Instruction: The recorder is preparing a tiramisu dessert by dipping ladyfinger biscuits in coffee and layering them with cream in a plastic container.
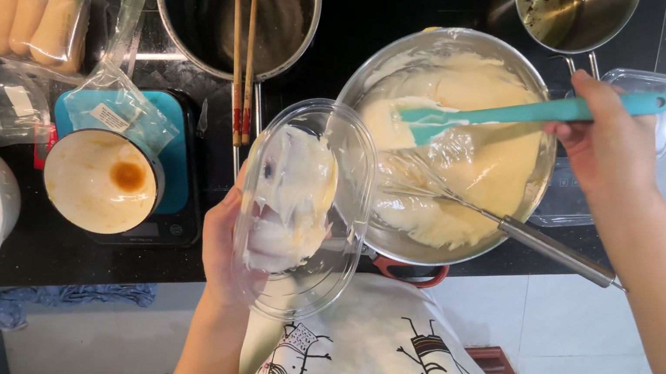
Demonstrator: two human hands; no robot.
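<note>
Hands apart: left hand tilts clear tub toward steel bowl at three o'clock; right hand grips turquoise spatula (blade in batter).

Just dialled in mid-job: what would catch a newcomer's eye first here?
The big steel bowl of pale cream at centre, with the right hand dipping a teal spatula into it and a whisk resting inside. Just below left, the left hand tilts a clear plastic tub smeared with white cream.
</note>
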